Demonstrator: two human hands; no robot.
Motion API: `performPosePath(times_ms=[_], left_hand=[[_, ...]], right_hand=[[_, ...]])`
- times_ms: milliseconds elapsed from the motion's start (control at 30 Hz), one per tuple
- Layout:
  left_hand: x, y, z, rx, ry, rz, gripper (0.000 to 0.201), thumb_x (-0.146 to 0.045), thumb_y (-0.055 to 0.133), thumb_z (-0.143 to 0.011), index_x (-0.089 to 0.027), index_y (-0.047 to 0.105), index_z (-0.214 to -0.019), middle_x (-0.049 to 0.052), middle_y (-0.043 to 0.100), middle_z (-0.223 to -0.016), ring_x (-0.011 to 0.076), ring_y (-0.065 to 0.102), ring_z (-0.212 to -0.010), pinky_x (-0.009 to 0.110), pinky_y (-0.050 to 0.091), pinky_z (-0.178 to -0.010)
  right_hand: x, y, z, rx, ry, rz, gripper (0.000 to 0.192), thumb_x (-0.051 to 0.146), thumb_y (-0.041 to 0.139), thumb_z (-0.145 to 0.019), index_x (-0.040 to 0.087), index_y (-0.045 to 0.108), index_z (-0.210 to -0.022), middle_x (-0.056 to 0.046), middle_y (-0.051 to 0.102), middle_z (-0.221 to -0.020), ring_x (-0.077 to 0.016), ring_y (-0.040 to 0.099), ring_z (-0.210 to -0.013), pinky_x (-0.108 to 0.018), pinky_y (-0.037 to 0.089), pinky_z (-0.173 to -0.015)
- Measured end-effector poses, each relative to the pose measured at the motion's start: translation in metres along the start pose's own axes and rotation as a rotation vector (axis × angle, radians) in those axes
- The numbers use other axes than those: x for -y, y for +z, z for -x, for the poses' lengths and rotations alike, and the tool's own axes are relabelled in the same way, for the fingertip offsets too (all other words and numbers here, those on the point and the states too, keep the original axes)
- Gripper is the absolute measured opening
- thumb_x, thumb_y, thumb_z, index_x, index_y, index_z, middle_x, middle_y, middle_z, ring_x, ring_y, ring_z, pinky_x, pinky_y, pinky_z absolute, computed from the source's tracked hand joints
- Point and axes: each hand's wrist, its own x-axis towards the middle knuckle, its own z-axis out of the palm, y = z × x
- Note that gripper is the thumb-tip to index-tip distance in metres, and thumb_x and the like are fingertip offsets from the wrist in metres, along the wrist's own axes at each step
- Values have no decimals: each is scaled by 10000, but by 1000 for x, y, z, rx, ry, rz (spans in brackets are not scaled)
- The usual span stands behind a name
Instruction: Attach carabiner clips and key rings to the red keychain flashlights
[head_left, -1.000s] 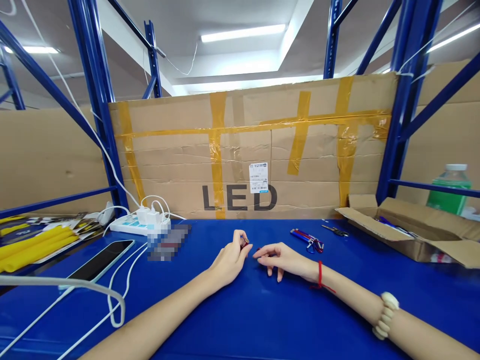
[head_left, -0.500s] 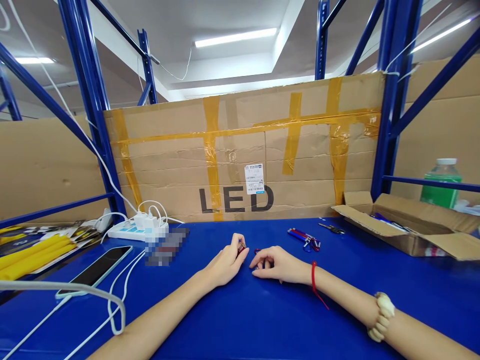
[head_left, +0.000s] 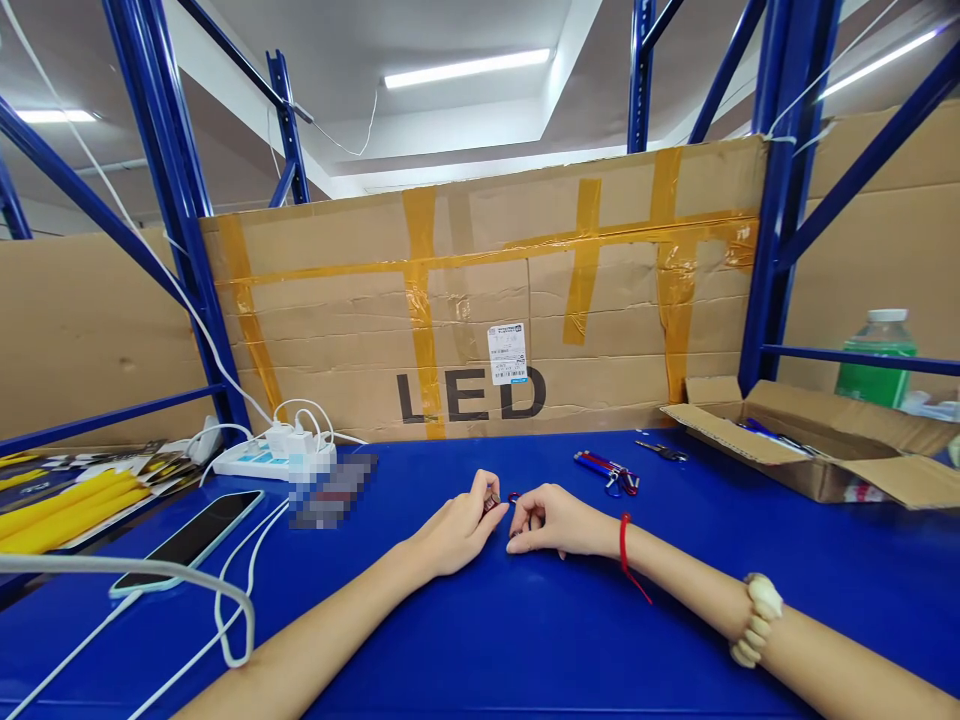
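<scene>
My left hand rests near the middle of the blue tabletop, its fingers bent round a small dark-red piece with a metallic glint. Most of that piece is covered by the fingers. Just to the right, my right hand is curled, with thumb and forefinger drawn together; whatever lies inside is hidden. A small red ring-like bit shows on the table between the hands. Beyond my right hand lie several red and blue carabiner-like pieces in a bundle.
Keys lie at the back right, beside an open cardboard box with pens inside. To the left are a phone, white cables and a power strip. A tall cardboard panel closes the back.
My left hand has shifted slightly right, and the thumb and forefinger of my right hand have drawn closer together. The whole view has moved a little.
</scene>
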Motion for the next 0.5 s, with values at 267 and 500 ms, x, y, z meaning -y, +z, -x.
performPosePath(times_ms=[267,500], left_hand=[[-1,-1,1,13,1,-32,98,-322,273,-921,-235,317,-920,-35,505,-696,140,491,-591,259,375,-598],[0,1,0,-34,-10,-27,75,-309,264,-922,-236,282,-917,-31,536,-716,145,527,-602,263,392,-622]], right_hand=[[-2,2,1,-81,-69,30,384,484,743,-545,146,588,-644,20,555,-578,-62,446,-414,-170,331,-336],[0,1,-1,-215,-70,-45,352,465,711,-609,151,573,-691,49,518,-452,-74,479,-365,-162,317,-341]])
